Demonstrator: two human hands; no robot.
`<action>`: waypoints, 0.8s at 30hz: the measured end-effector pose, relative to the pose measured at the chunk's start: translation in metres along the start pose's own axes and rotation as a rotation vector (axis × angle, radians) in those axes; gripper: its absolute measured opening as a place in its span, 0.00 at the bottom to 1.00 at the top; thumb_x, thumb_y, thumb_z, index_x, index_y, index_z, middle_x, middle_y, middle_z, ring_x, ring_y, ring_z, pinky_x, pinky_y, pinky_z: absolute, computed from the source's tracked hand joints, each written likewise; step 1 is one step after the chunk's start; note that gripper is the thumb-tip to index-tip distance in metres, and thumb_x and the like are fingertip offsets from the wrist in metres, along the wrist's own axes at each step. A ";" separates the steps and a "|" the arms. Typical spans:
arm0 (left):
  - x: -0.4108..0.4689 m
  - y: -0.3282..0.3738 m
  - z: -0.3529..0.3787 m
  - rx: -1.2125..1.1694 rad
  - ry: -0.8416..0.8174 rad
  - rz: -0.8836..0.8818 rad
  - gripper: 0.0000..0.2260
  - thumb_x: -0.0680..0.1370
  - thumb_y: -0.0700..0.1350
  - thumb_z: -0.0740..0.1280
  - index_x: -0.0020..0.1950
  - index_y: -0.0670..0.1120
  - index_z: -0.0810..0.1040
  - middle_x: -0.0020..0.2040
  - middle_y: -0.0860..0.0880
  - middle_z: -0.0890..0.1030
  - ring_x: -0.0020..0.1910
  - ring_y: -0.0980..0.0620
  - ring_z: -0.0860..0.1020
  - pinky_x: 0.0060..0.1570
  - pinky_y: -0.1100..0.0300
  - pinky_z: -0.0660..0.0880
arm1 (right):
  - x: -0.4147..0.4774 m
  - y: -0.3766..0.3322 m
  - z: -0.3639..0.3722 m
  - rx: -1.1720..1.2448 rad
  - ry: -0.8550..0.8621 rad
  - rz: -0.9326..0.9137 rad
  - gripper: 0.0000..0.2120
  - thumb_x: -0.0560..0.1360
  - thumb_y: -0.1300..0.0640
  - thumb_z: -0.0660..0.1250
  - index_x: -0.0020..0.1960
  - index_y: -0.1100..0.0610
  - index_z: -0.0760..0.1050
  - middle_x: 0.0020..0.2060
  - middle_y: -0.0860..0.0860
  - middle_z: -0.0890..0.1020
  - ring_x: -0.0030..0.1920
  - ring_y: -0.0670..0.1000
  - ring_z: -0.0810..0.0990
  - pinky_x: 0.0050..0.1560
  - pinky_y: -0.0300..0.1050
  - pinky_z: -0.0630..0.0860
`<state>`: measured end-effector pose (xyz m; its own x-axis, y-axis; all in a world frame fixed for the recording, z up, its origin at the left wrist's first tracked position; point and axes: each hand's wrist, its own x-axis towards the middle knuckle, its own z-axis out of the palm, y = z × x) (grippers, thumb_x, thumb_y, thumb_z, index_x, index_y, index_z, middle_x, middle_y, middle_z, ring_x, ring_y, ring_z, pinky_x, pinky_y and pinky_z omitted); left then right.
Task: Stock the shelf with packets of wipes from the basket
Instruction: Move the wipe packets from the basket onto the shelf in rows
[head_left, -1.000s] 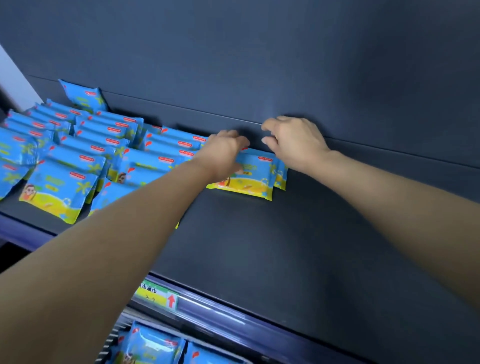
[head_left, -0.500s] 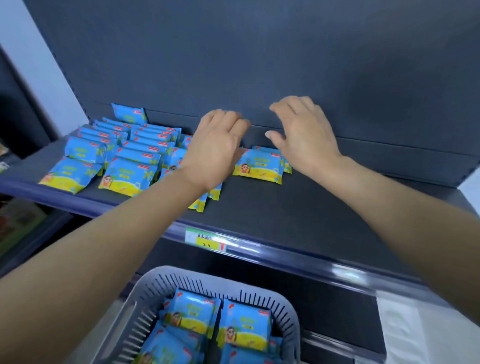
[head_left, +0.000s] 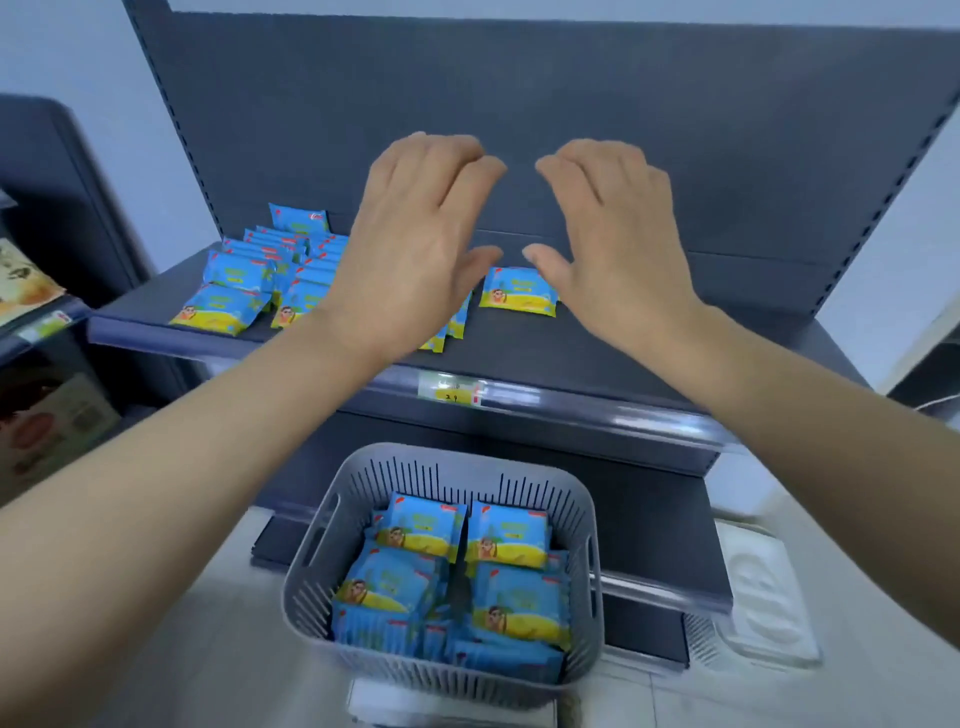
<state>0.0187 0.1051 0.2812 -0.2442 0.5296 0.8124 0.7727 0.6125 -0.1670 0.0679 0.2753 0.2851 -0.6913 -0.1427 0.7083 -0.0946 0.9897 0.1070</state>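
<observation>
Fingers (head_left: 441, 166) of the left hand (head_left: 410, 260) are hanging loosely curved and a little apart, gripping nothing, and the right hand (head_left: 618, 254) is mirroring it, with the thumbs pointing toward each other across a gap. Both hands are hovering palm-down in front of the back panel (head_left: 519, 83), above the shelf (head_left: 623, 358), touching nothing. The dark shelf is carrying packets (head_left: 234, 291) on its left half, lying in overlapping rows running front to back. The grey slatted basket (head_left: 457, 460) is sitting below the shelf's front edge, well apart from the hands, and is holding more packets, some lying flat on top and others standing on edge along the near wall. Each packet is showing a bright blue wrapper with a yellow band and a small cartoon face at the bottom, and a red mark at a top corner. A lone packet (head_left: 519, 291) is lying flat near mid-shelf, appearing just under the two thumbs. A yellow tag (head_left: 452, 392) is sitting in the shelf's front rail.
</observation>
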 end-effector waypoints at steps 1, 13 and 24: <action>-0.012 0.004 0.000 -0.030 -0.008 -0.009 0.21 0.70 0.43 0.70 0.60 0.36 0.74 0.57 0.38 0.76 0.57 0.40 0.71 0.62 0.51 0.60 | -0.012 -0.006 0.000 0.013 -0.014 0.002 0.26 0.70 0.54 0.70 0.66 0.60 0.69 0.64 0.56 0.72 0.64 0.59 0.68 0.60 0.52 0.63; -0.195 0.034 0.064 -0.177 -0.670 -0.116 0.22 0.73 0.42 0.69 0.65 0.38 0.72 0.62 0.39 0.73 0.62 0.39 0.70 0.66 0.50 0.58 | -0.187 -0.049 0.107 0.076 -0.653 -0.026 0.23 0.74 0.55 0.65 0.67 0.57 0.66 0.65 0.54 0.70 0.66 0.56 0.66 0.62 0.50 0.61; -0.272 0.004 0.108 -0.141 -0.875 -0.211 0.22 0.71 0.43 0.71 0.63 0.39 0.72 0.59 0.40 0.74 0.59 0.40 0.71 0.62 0.50 0.62 | -0.238 -0.047 0.192 -0.044 -0.917 0.057 0.19 0.75 0.56 0.64 0.64 0.57 0.67 0.60 0.56 0.74 0.61 0.58 0.71 0.59 0.53 0.66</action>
<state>0.0254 0.0271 -0.0002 -0.7016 0.7062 0.0945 0.7120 0.7002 0.0533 0.0997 0.2640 -0.0227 -0.9932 -0.0138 -0.1158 -0.0288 0.9912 0.1292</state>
